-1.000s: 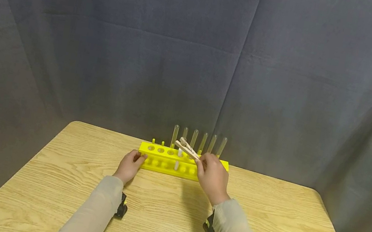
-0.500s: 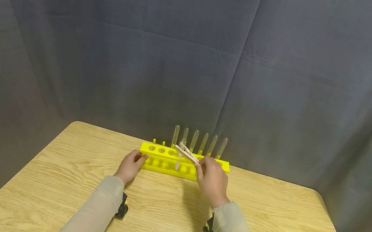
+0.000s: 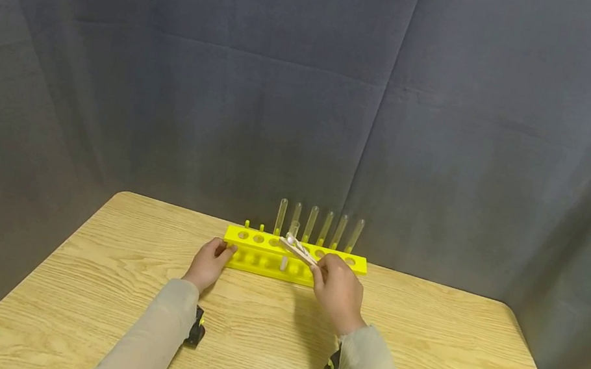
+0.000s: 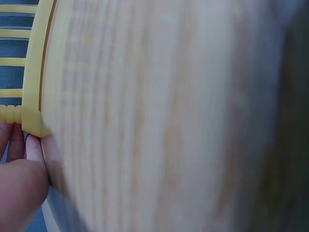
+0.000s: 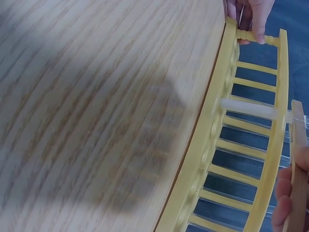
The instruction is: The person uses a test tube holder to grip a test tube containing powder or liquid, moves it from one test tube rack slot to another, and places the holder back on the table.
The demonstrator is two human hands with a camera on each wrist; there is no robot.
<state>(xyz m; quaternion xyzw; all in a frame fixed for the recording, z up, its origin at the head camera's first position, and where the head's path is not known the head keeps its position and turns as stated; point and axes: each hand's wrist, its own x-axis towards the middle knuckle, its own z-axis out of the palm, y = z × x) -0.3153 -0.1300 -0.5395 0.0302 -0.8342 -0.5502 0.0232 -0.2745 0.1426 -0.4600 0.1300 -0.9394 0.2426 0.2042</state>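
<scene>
Slanting down toward the person, a pale wooden clamp (image 3: 298,250), flat-sided and pincer-shaped, has its far end at the upper part of a slim tube (image 3: 284,264); whether it bites the wall, cannot tell. Right hand (image 3: 339,288): fingers curled round the clamp's near end. Tube upright in the fourth hole from the left of a yellow rack (image 3: 261,246), smooth and plastic-looking, with round holes along its top plate and a slatted back. Tube clear above the plate, opaque white contents below, powder or liquid not distinguishable. Left hand (image 3: 208,265) at the rack's left end, thumb and fingers clamped on its ridged end post. Behind the top plate, six clear tubes (image 3: 281,215) in a row, rounded ends up, yellow showing at their lower ends; two bare pegs (image 3: 247,223) to their left. Under the rack, a wood-grained table (image 3: 258,329), glossy, corners rounded. Beyond, a dark grey-blue curtain (image 3: 250,104), softly creased, one long vertical fold.
</scene>
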